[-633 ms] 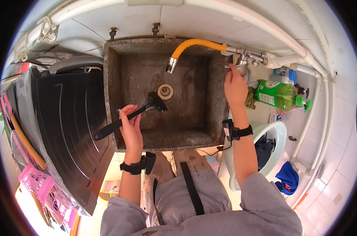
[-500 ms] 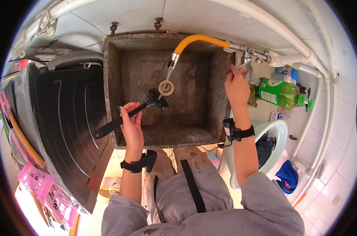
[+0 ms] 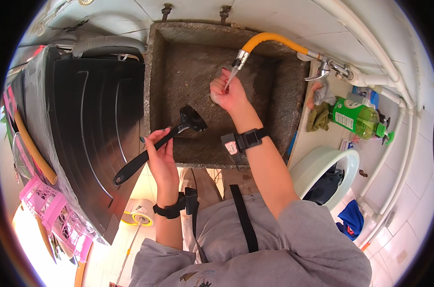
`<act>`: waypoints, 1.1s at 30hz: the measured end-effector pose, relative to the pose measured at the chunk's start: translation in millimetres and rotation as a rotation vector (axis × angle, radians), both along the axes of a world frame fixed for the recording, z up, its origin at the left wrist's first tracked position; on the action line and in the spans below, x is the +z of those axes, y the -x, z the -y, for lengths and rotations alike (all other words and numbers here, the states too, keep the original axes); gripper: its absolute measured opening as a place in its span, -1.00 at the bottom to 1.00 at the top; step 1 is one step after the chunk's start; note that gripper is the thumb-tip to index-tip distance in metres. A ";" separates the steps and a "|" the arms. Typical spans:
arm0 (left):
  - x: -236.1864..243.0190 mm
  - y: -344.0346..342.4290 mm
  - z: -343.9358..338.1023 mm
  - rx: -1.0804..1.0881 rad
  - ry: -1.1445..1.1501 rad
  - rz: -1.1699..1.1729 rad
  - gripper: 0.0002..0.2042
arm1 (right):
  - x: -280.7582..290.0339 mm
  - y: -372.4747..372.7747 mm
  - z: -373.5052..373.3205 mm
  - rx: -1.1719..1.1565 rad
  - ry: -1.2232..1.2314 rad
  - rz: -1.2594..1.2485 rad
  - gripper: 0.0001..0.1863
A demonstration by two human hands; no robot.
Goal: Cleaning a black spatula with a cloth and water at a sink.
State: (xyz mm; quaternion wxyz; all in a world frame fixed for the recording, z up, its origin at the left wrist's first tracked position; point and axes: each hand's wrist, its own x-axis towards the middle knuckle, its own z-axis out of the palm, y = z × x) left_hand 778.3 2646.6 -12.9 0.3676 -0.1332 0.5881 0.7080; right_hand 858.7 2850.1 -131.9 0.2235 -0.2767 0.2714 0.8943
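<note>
My left hand (image 3: 161, 155) is wrapped round the handle of a long-handled black kitchen utensil (image 3: 147, 154). Its wide dark head, flecked with white, sits over the stone sink (image 3: 155, 95); its exact kind is unclear. My right hand (image 3: 228, 92) is under the metal spout of the tap (image 3: 241, 60), fingers curled in, with nothing visible in them. A thin stream of water runs onto that hand. An orange hose (image 3: 269, 39) joins the spout to the tap lever (image 3: 321, 72) on the right. The drain is hidden behind my right hand.
A black ridged panel (image 3: 95, 129) stands left of the sink. On the right ledge are a green cloth (image 3: 318, 118) and a green soap bottle (image 3: 355, 117). A pale basin (image 3: 351, 165) with dark cloth stands below. White pipes (image 3: 394, 158) run along the wall.
My right hand has left the tap lever and moved left into the water stream, its fingers curling. The view has shifted slightly. The left hand still holds the utensil.
</note>
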 end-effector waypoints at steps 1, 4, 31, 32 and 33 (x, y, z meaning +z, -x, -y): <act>0.2 0.0 1.7 0.001 0.005 -0.001 -0.63 | -5.9 3.2 -0.2 0.001 0.005 -0.001 -0.62; -0.3 -0.1 6.1 0.020 0.011 0.003 -0.63 | -16.4 11.7 1.0 0.022 -0.048 0.053 -0.66; -25.0 8.4 -25.4 -0.050 -0.015 0.128 -0.60 | 32.9 17.8 -18.4 -0.033 -0.003 0.420 -0.81; -29.6 8.7 -31.4 -0.061 -0.037 0.168 -0.59 | 30.2 7.1 -18.1 0.090 -0.214 0.510 -0.79; -36.3 7.1 -40.2 -0.079 -0.065 0.215 -0.58 | 25.1 -8.9 -20.4 0.208 -0.430 0.605 -0.76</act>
